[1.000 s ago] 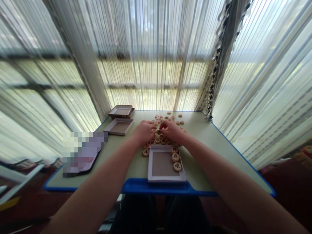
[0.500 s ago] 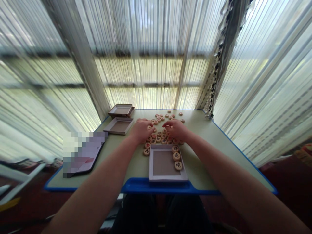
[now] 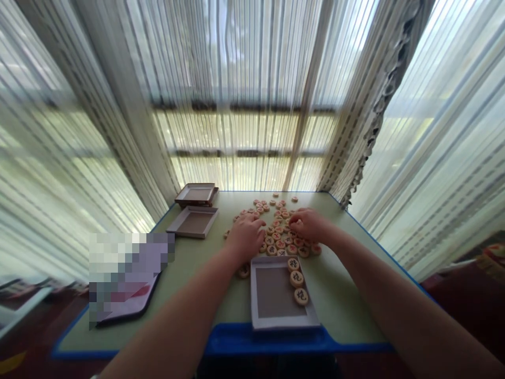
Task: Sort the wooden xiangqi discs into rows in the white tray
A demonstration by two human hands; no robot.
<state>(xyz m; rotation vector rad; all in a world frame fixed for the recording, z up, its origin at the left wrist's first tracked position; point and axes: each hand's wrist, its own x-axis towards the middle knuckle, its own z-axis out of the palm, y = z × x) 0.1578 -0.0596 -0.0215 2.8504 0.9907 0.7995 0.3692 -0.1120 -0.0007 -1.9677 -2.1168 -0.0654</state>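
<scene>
1) Both hands working in discs (image 3: 280, 243), 12 o'clock of near tray (image 3: 284, 322); tight packing calls for fingertip handling
2) Left hand (image 3: 246, 233) 11 o'clock, right hand (image 3: 306, 223) 1 o'clock: fingers bent, can't tell if either grip has a disc, view's soft
3) Near tray: three discs, 3 o'clock side

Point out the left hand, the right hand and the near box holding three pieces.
Left hand (image 3: 245, 235): head view, back of hand.
Right hand (image 3: 310, 223): head view, back of hand.
Near box (image 3: 272, 295): head view, bare floor.

The left hand (image 3: 246, 234) has moved nearer the worktop's (image 3: 197, 273) front edge; the right hand (image 3: 308, 223) has shifted toward its right edge.
</scene>
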